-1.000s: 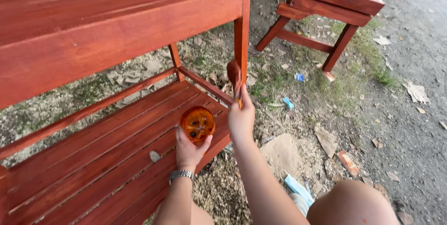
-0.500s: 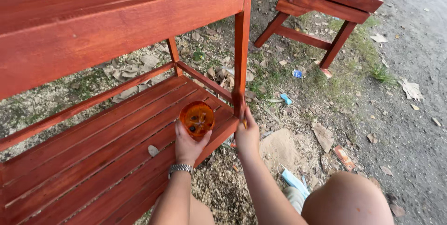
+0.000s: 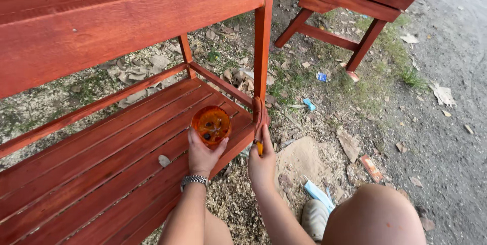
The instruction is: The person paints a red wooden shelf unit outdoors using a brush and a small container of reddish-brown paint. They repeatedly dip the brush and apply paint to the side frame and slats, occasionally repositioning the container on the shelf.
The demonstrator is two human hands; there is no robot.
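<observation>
My left hand (image 3: 202,154), with a metal watch on the wrist, holds a small round cup (image 3: 211,125) of orange-red stain over the lower shelf (image 3: 101,159) of a red-stained wooden rack. My right hand (image 3: 262,161) grips a paintbrush (image 3: 260,123) with a yellow handle. Its red-coated bristles press against the bottom of the rack's front corner leg (image 3: 263,37), where the leg meets the shelf. The rack's top board (image 3: 101,16) fills the upper left.
A second red-stained wooden stand (image 3: 355,1) is at the upper right. The ground is dirt with sawdust, wood chips, grass tufts and litter. A blue face mask (image 3: 317,193) lies by my shoe (image 3: 314,218). My bare knee (image 3: 375,217) is at the lower right.
My right hand has moved the brush down the corner leg, from above shelf height to the leg's base. The cup in my left hand has stayed in about the same place.
</observation>
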